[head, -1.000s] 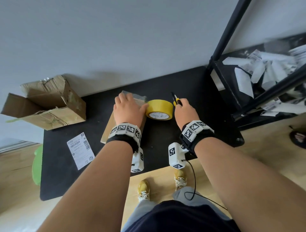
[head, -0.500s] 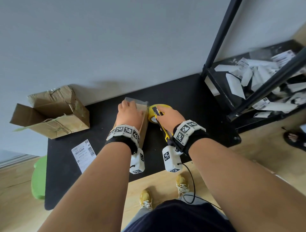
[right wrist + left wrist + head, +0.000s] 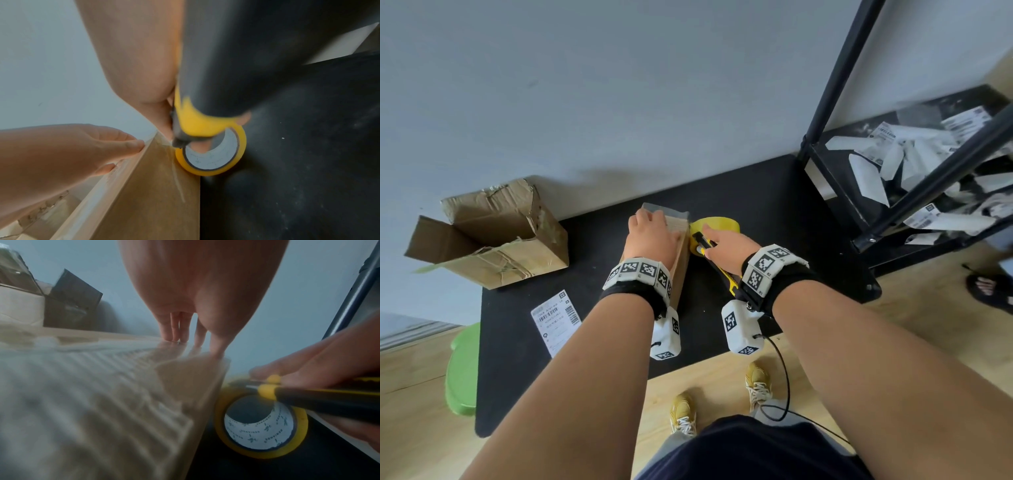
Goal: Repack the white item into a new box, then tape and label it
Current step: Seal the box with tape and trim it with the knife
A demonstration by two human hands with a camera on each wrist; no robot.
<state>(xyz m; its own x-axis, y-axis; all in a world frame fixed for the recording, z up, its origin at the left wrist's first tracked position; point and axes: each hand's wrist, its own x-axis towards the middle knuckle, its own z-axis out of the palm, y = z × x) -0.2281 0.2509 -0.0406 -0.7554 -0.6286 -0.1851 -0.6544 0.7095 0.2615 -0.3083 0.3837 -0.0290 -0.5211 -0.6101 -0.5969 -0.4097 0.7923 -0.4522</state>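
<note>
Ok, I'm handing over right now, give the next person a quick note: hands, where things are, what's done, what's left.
Left hand: flat on top of the new box, pressing it down on the black mat.
Right hand: grips the yellow-black utility knife, its tip at the box's far right corner beside the yellow tape roll.
Done: box closed, clear tape across its top.
Left: cut the tape free from the roll, then stick on the shipping label, lying left on the mat. The old torn box sits far left.

On the black bench (image 3: 756, 192), the brown cardboard box (image 3: 681, 263) lies in the middle under the left hand (image 3: 652, 238), the yellow tape roll (image 3: 722, 224) touching its right side, the torn open carton (image 3: 493, 240) far left, the white paper label (image 3: 555, 320) in front of it.
</note>
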